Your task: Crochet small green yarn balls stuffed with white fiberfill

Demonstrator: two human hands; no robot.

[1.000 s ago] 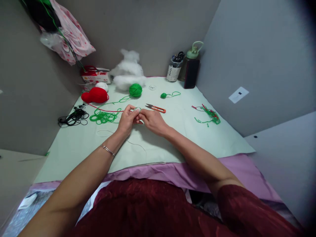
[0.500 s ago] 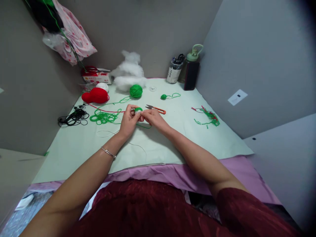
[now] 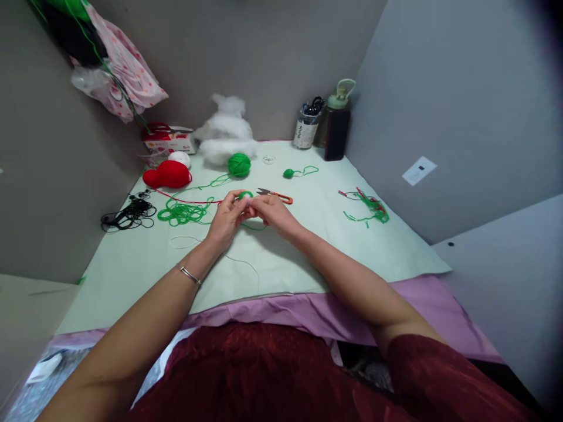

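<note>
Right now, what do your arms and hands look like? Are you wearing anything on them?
My left hand and right hand have no gloves. A thin, silver-coloured bracelet goes round my left wrist; my right wrist has nothing on it. My right arm has a short, dark red sleeve. My left sleeve isn't in view.

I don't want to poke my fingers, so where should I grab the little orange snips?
By the orange handle, I think, coming from the right: the snips lie flat, and their dark, pointed blades face left, away from that end.
</note>
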